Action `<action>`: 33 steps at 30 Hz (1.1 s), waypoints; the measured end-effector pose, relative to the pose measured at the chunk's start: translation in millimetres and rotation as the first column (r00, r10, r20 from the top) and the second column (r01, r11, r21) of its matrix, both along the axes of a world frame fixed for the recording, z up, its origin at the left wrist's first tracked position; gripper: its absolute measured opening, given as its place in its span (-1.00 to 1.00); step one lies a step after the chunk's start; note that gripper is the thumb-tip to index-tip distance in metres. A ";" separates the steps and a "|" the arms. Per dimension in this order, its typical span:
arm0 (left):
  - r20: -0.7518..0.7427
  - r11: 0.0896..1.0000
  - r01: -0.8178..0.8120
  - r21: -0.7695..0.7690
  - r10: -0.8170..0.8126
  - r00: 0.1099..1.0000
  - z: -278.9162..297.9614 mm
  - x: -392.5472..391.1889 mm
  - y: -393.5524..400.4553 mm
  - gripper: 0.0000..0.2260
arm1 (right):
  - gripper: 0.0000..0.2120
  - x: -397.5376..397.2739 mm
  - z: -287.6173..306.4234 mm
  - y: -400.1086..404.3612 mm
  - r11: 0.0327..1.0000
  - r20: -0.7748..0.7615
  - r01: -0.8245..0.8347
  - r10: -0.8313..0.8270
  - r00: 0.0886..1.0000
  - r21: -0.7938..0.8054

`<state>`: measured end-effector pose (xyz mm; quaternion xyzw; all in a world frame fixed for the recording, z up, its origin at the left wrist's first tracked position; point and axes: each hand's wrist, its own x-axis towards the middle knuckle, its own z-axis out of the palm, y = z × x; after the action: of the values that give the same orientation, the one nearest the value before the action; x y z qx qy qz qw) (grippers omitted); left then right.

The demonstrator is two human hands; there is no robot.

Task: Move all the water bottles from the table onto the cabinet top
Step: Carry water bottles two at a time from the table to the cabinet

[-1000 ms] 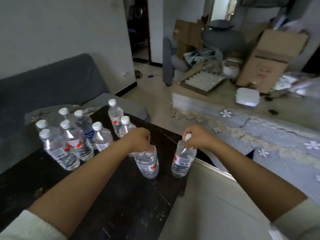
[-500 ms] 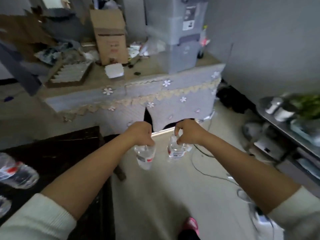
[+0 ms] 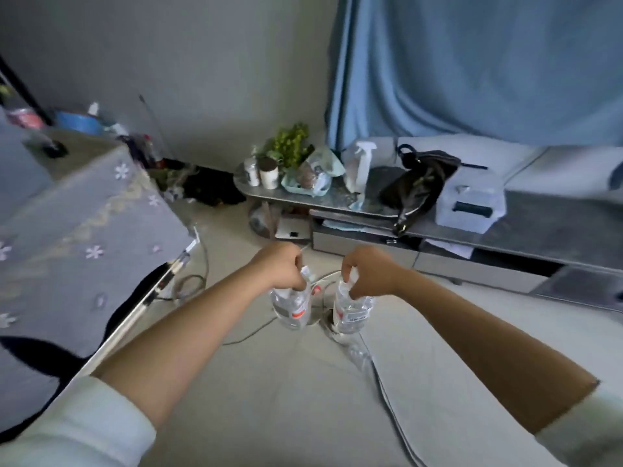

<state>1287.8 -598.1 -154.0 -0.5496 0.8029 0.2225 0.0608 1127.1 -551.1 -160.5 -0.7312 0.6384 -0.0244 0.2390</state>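
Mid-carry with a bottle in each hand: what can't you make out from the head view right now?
- Caps of the left bottle and right bottle: covered by the left hand and right hand.
- Bottle label text: too small and blurred.
- Dark table and its remaining bottles: outside the frame.
- Cabinet top: its right end is cut by the frame edge.
- Items behind the black bag: hidden by it.
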 end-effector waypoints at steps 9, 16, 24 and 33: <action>-0.113 0.967 0.255 0.004 -0.253 0.961 5.9 -254.4 -13.6 -0.74 | -0.74 -233.3 15.8 49.2 0.923 0.034 0.383 -0.382 0.924 -0.036; -0.138 0.902 0.431 0.020 -0.424 0.895 3.4 -417.1 -6.7 -0.76 | -0.75 -380.7 1.8 78.4 0.748 0.078 0.664 -0.661 0.747 -0.015; -0.112 0.814 0.573 0.094 -0.564 0.818 -3.3 -591.6 -38.2 -0.81 | -0.74 -527.3 -7.0 65.7 0.675 -0.047 0.736 -0.734 0.677 0.061; -0.106 0.697 0.715 0.049 -0.708 0.698 -2.1 -782.3 -74.0 -0.74 | -0.83 -691.8 -8.4 53.1 0.501 -0.049 0.864 -0.863 0.503 0.053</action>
<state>505.5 -672.1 -156.1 -0.1840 0.9443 0.2377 0.1342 435.3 -498.0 -168.8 -0.3069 0.9202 -0.1121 0.2155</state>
